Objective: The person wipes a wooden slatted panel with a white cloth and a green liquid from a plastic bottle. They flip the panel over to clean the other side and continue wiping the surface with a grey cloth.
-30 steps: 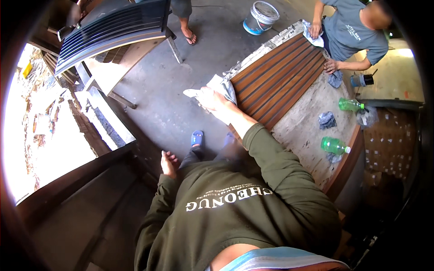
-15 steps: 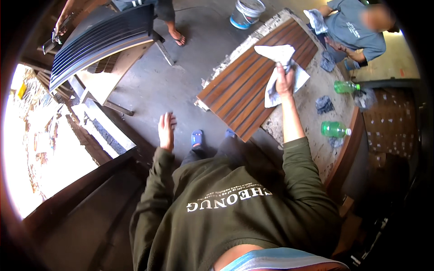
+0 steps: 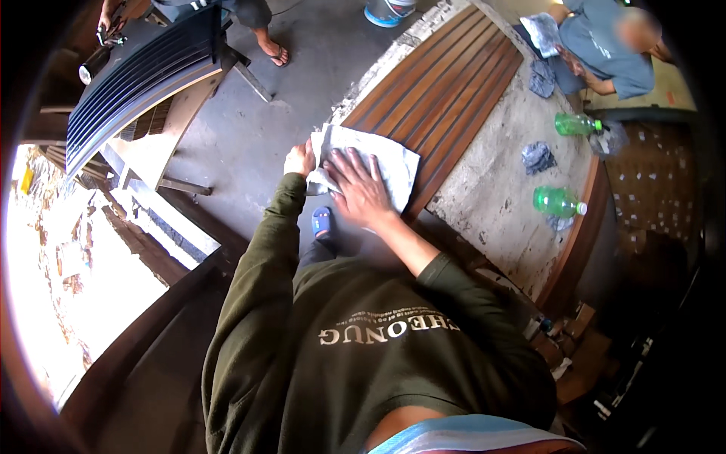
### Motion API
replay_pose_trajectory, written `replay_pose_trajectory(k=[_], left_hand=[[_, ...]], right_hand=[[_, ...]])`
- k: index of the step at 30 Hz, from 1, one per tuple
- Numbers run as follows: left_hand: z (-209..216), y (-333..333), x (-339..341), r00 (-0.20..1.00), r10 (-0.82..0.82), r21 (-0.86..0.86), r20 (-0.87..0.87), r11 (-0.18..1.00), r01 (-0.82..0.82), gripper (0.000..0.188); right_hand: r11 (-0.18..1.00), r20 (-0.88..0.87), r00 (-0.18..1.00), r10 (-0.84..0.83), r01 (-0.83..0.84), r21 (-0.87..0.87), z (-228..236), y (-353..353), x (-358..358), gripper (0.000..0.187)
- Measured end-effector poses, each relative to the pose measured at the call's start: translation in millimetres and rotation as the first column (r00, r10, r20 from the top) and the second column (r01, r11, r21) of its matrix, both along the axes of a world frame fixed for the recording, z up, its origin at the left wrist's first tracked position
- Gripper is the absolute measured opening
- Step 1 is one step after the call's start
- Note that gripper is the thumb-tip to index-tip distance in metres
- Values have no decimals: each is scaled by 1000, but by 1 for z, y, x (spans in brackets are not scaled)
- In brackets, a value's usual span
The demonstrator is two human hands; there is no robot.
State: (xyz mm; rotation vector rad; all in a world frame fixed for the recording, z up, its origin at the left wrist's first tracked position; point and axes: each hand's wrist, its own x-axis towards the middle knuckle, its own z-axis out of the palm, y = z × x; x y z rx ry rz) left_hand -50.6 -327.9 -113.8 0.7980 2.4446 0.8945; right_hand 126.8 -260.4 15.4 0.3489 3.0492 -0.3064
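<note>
Your left hand [image 3: 299, 160] is clenched on the left edge of the white cloth [image 3: 378, 163], bunching it at the near end of the slatted wooden panel [image 3: 446, 91]. Your right hand [image 3: 361, 189] lies flat and released on top, fingers spread. The cloth looks soft, light and limp, so hold it by gathered folds. Two green bottles [image 3: 558, 201] stand well apart on the concrete surface [image 3: 499, 181].

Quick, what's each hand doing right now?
Left hand: closed, gripping the white cloth at its edge.
Right hand: open, flat on the cloth.
</note>
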Motion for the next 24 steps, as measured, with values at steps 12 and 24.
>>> replay_pose_trajectory(k=[12, 24], left_hand=[[55, 5, 18, 984, 64, 35, 167, 997, -71, 50], [21, 3, 14, 975, 46, 139, 217, 987, -77, 52]], right_hand=[[936, -109, 930, -352, 352, -13, -3, 55, -27, 51], [976, -270, 938, -217, 200, -91, 11, 17, -47, 24]])
